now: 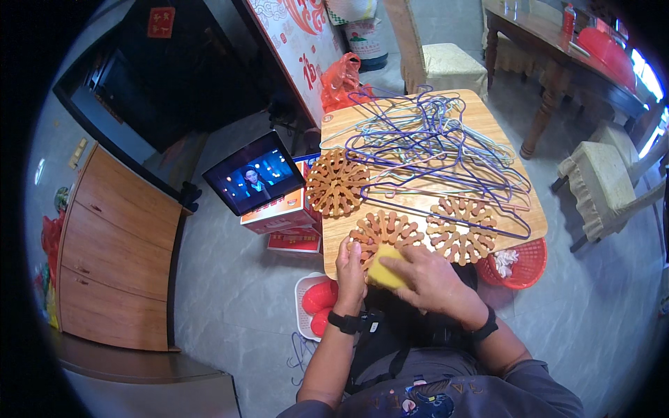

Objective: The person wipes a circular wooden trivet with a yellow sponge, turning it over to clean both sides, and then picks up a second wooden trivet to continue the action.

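My left hand [350,270] grips the left edge of a round wooden trivet [383,227] made of brown bone-shaped pieces, at the near edge of a small wooden table [334,240]. A yellow sponge [385,269] is in my right hand [439,280], held against the near part of that trivet. My right fingers cover part of both. Another round trivet [337,184] lies on the table to the left, and a third trivet [446,240] is at the right. Behind them spreads a tangled heap of purple and pale clothes hangers [432,150].
Left of the table, a tablet [252,174] playing a video leans on stacked boxes [275,221]. A red basket [533,268] with white items stands at the right. A white basket [302,327] holding red objects sits by my left forearm. Covered chairs [456,64] stand beyond.
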### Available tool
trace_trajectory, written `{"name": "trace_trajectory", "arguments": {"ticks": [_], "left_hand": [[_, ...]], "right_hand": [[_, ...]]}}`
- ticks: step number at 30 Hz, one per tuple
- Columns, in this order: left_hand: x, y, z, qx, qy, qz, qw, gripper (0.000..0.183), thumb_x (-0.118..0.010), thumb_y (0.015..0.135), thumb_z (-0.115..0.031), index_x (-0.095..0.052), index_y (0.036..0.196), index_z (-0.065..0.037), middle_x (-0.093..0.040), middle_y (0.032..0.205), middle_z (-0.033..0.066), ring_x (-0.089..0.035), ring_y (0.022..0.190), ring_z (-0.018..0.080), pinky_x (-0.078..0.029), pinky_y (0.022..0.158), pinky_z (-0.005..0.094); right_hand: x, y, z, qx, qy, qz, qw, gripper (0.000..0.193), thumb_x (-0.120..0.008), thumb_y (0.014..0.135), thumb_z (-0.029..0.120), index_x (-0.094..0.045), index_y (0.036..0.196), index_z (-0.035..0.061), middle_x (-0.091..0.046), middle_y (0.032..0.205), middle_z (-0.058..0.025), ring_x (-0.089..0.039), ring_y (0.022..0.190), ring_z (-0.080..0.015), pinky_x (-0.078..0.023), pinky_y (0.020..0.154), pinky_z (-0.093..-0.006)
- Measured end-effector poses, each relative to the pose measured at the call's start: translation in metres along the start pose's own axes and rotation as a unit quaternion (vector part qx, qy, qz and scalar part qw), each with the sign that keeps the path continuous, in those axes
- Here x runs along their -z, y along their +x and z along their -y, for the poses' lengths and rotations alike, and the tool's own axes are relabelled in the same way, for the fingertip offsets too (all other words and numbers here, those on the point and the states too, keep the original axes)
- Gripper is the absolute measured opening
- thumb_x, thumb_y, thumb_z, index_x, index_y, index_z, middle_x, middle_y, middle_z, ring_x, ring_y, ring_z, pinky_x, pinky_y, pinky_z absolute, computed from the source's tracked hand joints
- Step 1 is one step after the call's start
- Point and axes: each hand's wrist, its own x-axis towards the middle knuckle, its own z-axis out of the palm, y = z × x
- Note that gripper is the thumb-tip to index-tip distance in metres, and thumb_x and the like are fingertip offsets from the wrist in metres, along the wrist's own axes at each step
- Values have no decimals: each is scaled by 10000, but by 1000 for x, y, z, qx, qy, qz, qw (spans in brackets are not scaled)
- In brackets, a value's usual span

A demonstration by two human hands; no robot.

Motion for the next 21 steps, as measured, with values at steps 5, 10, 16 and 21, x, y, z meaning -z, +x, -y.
{"name": "trace_trajectory", "arguments": {"ticks": [5,10,16,21], "left_hand": [[-8,-4,-7,0,-42,3,999,403,-468,1106,-187,-418,1471,-24,-635,1251,119,-654,1042,152,-554,903,290],[-20,-11,-23,46,-31,-18,998,388,-434,1112,-172,-411,1473,-30,-621,1287,120,-657,1083,172,-554,934,307],[-13,-6,-12,11,-49,-12,999,385,-442,1111,-175,-409,1467,-32,-626,1279,129,-664,1072,184,-567,905,313],[-4,-4,-3,18,-53,-14,998,401,-474,1107,-193,-403,1462,-21,-649,1225,120,-674,1026,164,-568,869,292]], "right_hand": [[3,29,-9,-54,16,-65,996,615,-721,833,285,-586,1419,157,-593,1231,-222,-608,1127,-406,-501,977,-475],[-20,50,-22,-63,-9,-93,994,591,-707,846,281,-592,1411,150,-596,1226,-217,-612,1120,-388,-512,938,-461],[-21,42,-15,-38,-42,-67,996,598,-732,808,259,-610,1378,127,-593,1123,-193,-618,1028,-374,-517,885,-465],[-14,10,11,2,-35,-27,999,534,-736,779,245,-665,1298,143,-623,1057,-168,-643,956,-369,-517,828,-481]]}}
